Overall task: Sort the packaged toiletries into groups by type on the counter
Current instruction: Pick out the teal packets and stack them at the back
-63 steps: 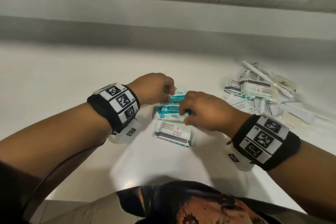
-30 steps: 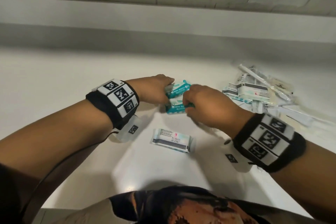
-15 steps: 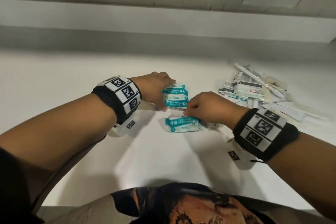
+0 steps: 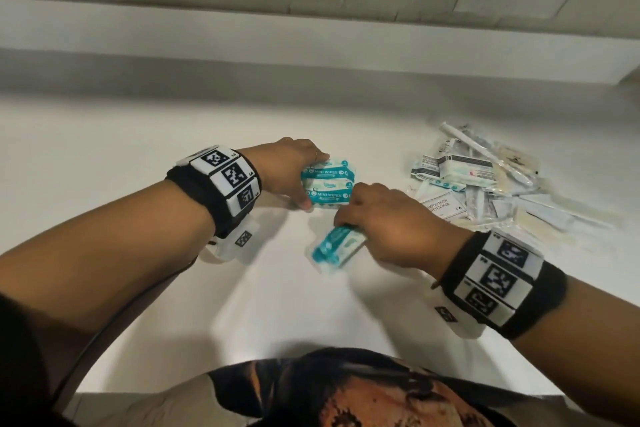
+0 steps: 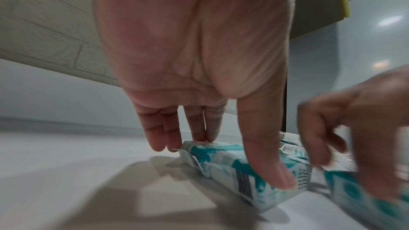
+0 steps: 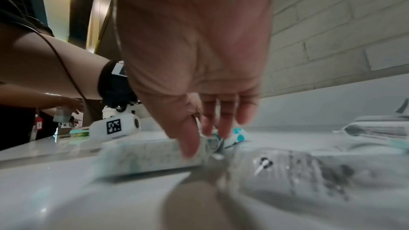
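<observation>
Two teal-and-white mini wipes packs point(image 4: 329, 185) lie side by side on the white counter point(image 4: 121, 156). My left hand point(image 4: 310, 180) holds the pair, thumb on the near edge and fingers on the far edge; the left wrist view shows the same span over the packs point(image 5: 221, 160). My right hand point(image 4: 349, 224) pinches one end of a third wipes pack point(image 4: 337, 246), which sits tilted and blurred just in front of the pair. In the right wrist view, thumb and fingertips of the right hand point(image 6: 203, 142) pinch that pack point(image 6: 143, 153) at its end.
A mixed pile of packaged toiletries point(image 4: 485, 184) lies to the right, with a shampoo sachet point(image 4: 441, 208) and long toothbrush wrappers point(image 4: 478, 149). A clear sachet point(image 6: 298, 172) lies under my right wrist. A raised ledge point(image 4: 311, 55) runs along the back. Another person's hands point(image 6: 70, 104) work far left.
The third wipes pack lay flat and level half a second ago; my right hand has swung it so its free end points toward me. The left hand stays on the pair.
</observation>
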Motion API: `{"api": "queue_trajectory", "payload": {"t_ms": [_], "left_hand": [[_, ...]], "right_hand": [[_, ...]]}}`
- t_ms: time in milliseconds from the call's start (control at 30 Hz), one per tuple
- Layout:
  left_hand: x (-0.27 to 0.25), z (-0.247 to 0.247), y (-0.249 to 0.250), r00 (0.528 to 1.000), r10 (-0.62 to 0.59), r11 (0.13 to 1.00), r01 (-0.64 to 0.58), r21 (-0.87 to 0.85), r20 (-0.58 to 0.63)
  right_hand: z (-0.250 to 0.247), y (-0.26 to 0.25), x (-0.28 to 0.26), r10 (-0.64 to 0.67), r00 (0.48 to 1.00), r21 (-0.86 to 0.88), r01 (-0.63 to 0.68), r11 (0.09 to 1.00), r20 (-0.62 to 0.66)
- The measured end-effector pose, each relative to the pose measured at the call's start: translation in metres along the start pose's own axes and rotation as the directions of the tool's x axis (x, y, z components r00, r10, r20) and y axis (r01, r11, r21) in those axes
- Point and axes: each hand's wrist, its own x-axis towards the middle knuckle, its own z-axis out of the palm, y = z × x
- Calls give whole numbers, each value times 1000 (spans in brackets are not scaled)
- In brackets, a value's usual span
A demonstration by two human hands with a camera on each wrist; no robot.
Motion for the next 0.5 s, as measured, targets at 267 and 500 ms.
{"api": "queue_trajectory", "payload": {"t_ms": [267,500], "left_hand": [[-1,3,0,1000,-15,1000,15,-13,-13],[-4,0,1,999,-35,997,35,-66,-7]], "right_hand": [[-8,-32,-9,220,975,13,-221,975,23],[-3,-32,8,22,996,-80,-29,996,-91]]}}
